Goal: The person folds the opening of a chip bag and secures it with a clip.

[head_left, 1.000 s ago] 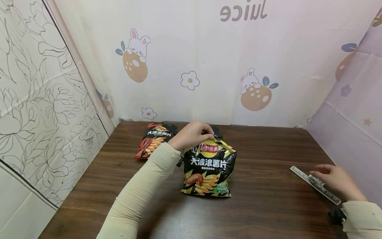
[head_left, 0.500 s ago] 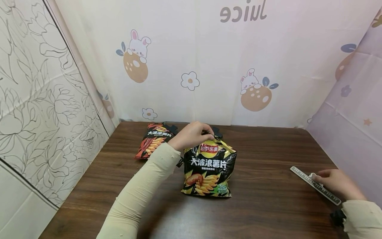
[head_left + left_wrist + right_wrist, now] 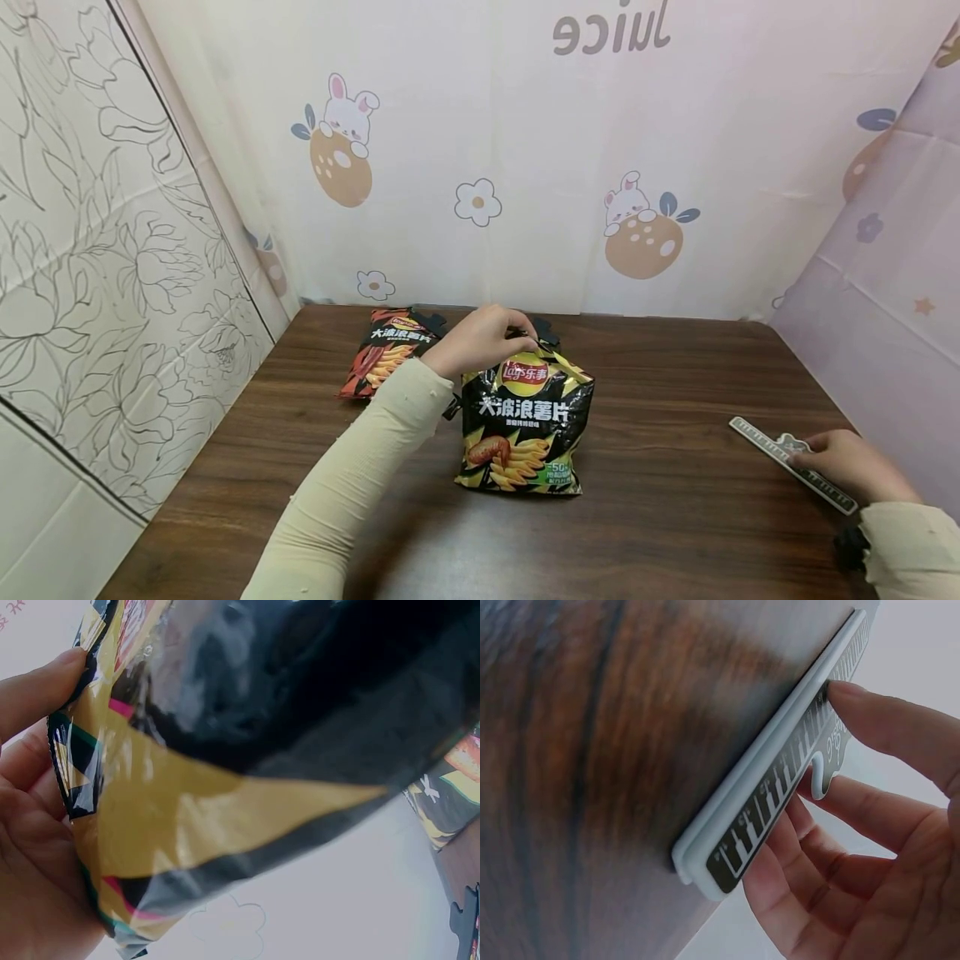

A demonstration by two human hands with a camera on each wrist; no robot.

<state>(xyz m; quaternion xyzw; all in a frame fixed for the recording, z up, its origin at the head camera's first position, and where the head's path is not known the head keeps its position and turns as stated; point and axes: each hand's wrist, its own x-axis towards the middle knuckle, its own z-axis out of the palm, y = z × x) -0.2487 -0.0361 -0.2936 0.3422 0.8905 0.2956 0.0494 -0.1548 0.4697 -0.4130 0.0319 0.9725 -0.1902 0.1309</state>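
Observation:
A black and yellow bag of potato chips [image 3: 525, 450] stands upright near the middle of the table. My left hand [image 3: 487, 337] pinches its gathered top edge, and the thumb [image 3: 45, 690] lies along the bag's edge in the left wrist view. Far to the right, my right hand [image 3: 855, 467] holds a long white bag clip [image 3: 757, 437] with a piano-key pattern, close over the table. The right wrist view shows the thumb [image 3: 885, 724] on the front of the clip [image 3: 765, 791], with the other fingers behind and below it. Part of the clip is hidden by the hand.
A red and black chip bag [image 3: 382, 358] lies at the back left, partly behind my left forearm, with a black jagged-edged piece [image 3: 431, 322] at its top. Another such piece [image 3: 546, 331] shows behind the yellow bag. Patterned cloth walls [image 3: 480, 125] border the table [image 3: 675, 375].
My right hand has shifted slightly along the bag clip, its fingers settling differently near the clip's decorated middle. The left hand and the chip bag stay in place.

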